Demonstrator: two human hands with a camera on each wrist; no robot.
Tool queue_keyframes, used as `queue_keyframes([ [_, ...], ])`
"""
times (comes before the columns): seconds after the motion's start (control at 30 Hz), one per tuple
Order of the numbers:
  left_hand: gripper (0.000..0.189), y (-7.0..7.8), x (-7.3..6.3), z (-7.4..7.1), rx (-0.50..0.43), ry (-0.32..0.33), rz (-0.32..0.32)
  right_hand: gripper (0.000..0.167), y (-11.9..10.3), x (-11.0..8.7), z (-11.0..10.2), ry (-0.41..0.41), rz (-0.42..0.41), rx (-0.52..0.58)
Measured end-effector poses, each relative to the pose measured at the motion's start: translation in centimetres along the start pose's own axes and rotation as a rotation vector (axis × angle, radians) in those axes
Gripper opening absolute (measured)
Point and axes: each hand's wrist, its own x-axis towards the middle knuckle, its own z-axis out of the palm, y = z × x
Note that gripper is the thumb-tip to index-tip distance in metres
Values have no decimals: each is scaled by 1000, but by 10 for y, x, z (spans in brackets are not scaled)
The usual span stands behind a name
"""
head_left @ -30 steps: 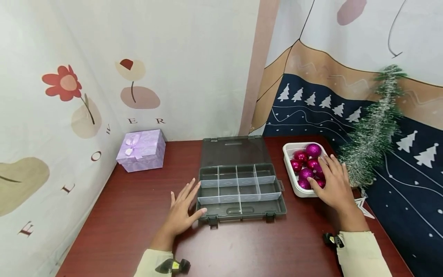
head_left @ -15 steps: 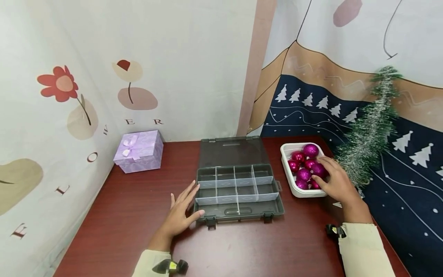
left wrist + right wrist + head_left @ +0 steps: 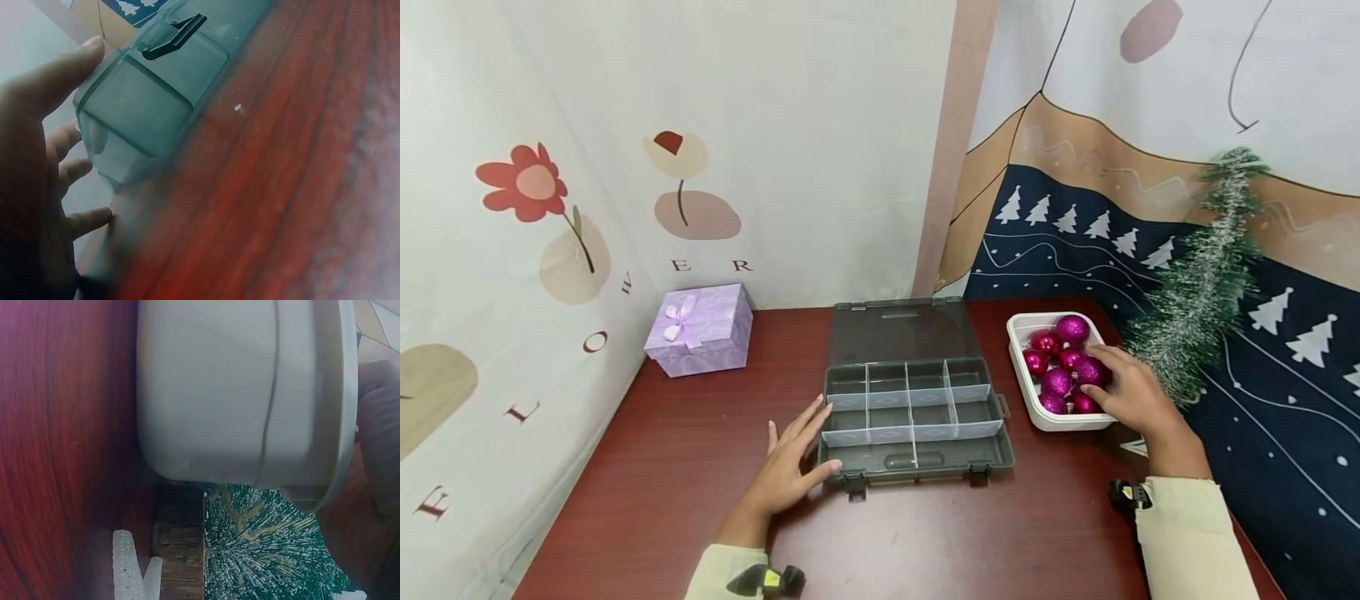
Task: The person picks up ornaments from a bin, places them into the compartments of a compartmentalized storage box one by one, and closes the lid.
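A dark translucent compartment box (image 3: 880,457) lies with its lid (image 3: 904,332) folded back on the table. My left hand (image 3: 784,467) rests at the box's left side, its fingers spread along the wall and its thumb at the front corner. In the left wrist view the thumb (image 3: 72,69) lies at the rim. My right hand (image 3: 1138,396) reaches over the right rim of a white tub (image 3: 1021,362) of shiny and glittery baubles. Its fingers and thumb pinch a purple bauble (image 3: 1088,371) from either side. The tub wall hides the fingertips in the right wrist view.
A lilac gift box (image 3: 700,329) with a bow stands at the back left. Right of the tub is a small frosted Christmas tree (image 3: 1195,292) on a wooden base (image 3: 178,540). A white star ornament (image 3: 1135,447) lies near my right wrist. Printed cloths hang behind.
My right hand has gone from spread over the baubles to closing its thumb and fingers around a purple one. My left hand stays at the box; the view has shifted slightly.
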Motion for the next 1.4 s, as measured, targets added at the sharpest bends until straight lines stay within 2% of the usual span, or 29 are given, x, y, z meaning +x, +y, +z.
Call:
queue_keyframes([
  [0.3, 91, 0, 0, -3, 0, -8, 8, 60, -2, 3, -2, -77, 70, -12],
  [0.5, 91, 0, -3, -3, -5, -12, 4, 55, -2, 3, 0, -90, 60, -2],
  [0.63, 92, 0, -5, -3, -9, -16, -4, 52, -2, 2, 2, -47, 14, -2],
  [0.83, 91, 1, -8, -5, -14, -11, -8, 53, -6, 4, 5, 77, -90, -15],
  [1.0, 91, 2, -8, -6, -18, -9, -4, 53, -15, 5, 5, 108, -87, -22],
  [1.27, 92, 1, -7, -4, -13, -14, -4, 52, -29, 9, 1, 107, -70, 4],
  [1.4, 92, 3, -4, -4, -19, -20, -3, 54, -35, 13, -1, 146, -105, 41],
])
